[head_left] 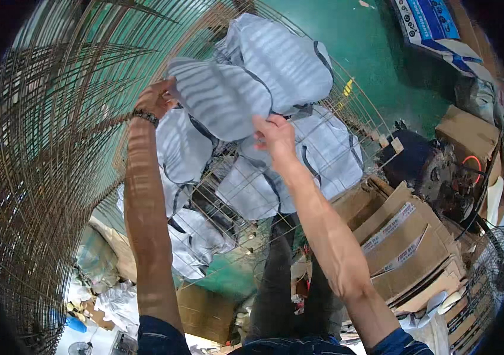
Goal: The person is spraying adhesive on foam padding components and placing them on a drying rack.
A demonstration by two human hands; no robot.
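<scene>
A rounded white piece with dark edging (219,97), apparently soft sheet material, lies tilted on top of similar pieces, striped with shadow. At its left edge, my left hand (157,99), with a dark band at the wrist, is closed on the rim; some fingertips are hidden behind it. My right hand (275,135) pinches its lower right edge with bent fingers. Behind it sits a larger white piece (290,62). More white pieces (185,148) lie below and to both sides, spread over a wire rack (216,201).
Bundled wire mesh panels (44,148) stand close on the left. Flattened cardboard boxes (406,242) lean at the right, beside a dark machine-like object (429,163). A blue and white printed box (432,23) stands far right. The floor (358,35) is green.
</scene>
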